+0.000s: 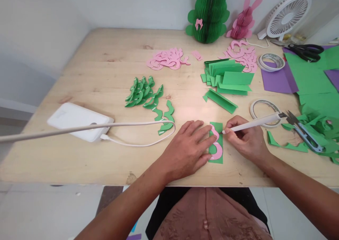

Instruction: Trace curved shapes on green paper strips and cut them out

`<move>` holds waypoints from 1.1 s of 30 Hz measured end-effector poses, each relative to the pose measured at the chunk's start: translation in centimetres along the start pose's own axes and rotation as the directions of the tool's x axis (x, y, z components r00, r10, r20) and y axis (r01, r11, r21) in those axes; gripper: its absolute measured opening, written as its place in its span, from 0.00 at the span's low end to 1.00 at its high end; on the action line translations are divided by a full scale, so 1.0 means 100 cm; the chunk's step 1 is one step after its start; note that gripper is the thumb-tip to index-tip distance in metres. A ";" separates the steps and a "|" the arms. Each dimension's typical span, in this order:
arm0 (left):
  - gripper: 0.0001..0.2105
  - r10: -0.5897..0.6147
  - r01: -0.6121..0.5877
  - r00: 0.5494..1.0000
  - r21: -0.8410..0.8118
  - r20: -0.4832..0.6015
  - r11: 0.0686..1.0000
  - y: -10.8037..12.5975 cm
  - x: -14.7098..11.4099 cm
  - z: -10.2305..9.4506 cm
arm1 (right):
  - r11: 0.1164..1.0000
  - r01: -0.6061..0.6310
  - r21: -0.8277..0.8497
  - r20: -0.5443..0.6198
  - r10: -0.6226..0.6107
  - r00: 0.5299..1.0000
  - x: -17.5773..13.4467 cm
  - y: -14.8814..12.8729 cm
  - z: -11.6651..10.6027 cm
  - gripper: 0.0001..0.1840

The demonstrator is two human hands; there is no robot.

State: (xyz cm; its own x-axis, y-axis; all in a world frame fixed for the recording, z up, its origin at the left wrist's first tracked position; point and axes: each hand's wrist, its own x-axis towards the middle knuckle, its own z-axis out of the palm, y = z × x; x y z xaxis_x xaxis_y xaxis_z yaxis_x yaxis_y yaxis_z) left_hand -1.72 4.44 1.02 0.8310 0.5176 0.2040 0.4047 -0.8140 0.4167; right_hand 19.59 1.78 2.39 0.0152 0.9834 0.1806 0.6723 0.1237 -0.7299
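Note:
My left hand (189,148) lies flat with its fingers spread, its fingertips pressing a pink wavy paper cut-out (217,151) onto a green paper strip (219,126). In my right hand (247,141) is a white pen (255,122), gripped near its tip. The pen's tip touches or hovers by the right edge of the cut-out; I cannot tell which. Left of my left hand are loose green wavy paper pieces (169,109). Beyond both hands lies a folded green strip (222,100).
A white power bank (79,121) with a cable (137,124) is at left. Pink cut-outs (168,59), folded green papers (233,77), tape rolls (271,61), black scissors (307,52), blue-handled scissors (307,136) and a fan (288,17) surround the work. Green (210,17) and pink (243,22) paper figures stand behind.

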 end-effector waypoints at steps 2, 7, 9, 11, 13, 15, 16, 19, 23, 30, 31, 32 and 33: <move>0.18 0.002 -0.002 1.000 0.003 0.000 1.000 0.000 0.000 0.000 | 1.000 -0.001 0.002 -0.002 0.001 1.000 0.000 -0.001 0.000 0.05; 0.18 -0.002 0.002 1.000 0.006 0.007 1.000 0.000 0.000 0.000 | 1.000 0.012 -0.001 -0.008 -0.012 1.000 0.001 -0.001 0.000 0.05; 0.18 -0.001 0.001 1.000 0.008 0.009 1.000 0.000 0.000 0.000 | 1.000 0.019 -0.005 -0.010 -0.019 1.000 0.001 -0.001 0.000 0.05; 0.18 0.002 -0.002 1.000 0.012 0.009 1.000 0.000 0.000 0.000 | 1.000 0.018 -0.010 -0.013 -0.018 1.000 0.000 -0.001 0.000 0.05; 0.18 0.006 -0.006 1.000 0.018 0.008 1.000 0.000 0.000 0.000 | 1.000 0.015 -0.013 -0.014 -0.015 1.000 0.000 -0.002 0.000 0.05; 0.18 0.009 -0.009 1.000 0.022 0.004 1.000 0.000 0.000 0.000 | 1.000 0.012 -0.015 -0.014 -0.012 1.000 0.000 -0.003 0.000 0.05; 0.18 0.010 -0.010 1.000 0.022 0.002 1.000 0.000 0.000 0.000 | 1.000 0.011 -0.015 -0.015 -0.012 1.000 0.000 -0.003 0.000 0.05; 0.18 0.010 -0.010 1.000 0.019 -0.002 1.000 0.000 0.000 0.000 | 1.000 0.013 -0.016 -0.018 -0.013 1.000 0.000 -0.003 0.000 0.05; 0.17 0.015 -0.015 1.000 0.020 -0.002 1.000 0.000 0.000 0.001 | 1.000 0.024 -0.021 -0.018 -0.024 1.000 -0.001 -0.002 0.000 0.05; 0.18 0.025 -0.025 1.000 0.026 -0.011 0.999 0.000 0.000 0.001 | 0.998 0.028 -0.050 -0.035 -0.030 0.999 -0.002 -0.002 0.001 0.05; 0.17 0.027 -0.026 1.000 0.026 -0.014 0.999 0.000 0.000 0.001 | 0.998 0.027 -0.054 -0.035 -0.029 0.999 -0.002 -0.002 0.001 0.05; 0.17 0.029 -0.028 0.999 0.026 -0.015 0.999 0.000 0.000 0.001 | 0.998 0.025 -0.057 -0.033 -0.027 0.999 -0.002 -0.002 0.000 0.05; 0.17 0.030 -0.030 0.999 0.026 -0.016 0.999 -0.001 0.000 0.002 | 0.998 0.022 -0.061 -0.030 -0.023 0.999 -0.002 -0.002 0.000 0.05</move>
State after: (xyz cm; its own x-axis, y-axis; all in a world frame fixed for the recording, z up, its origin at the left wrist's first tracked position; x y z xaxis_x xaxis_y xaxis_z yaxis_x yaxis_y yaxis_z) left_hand -1.66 4.46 0.87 0.8365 0.4968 0.2311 0.3895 -0.8358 0.3869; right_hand 19.43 1.60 2.51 0.0217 0.9758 0.2174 0.7160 0.1366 -0.6846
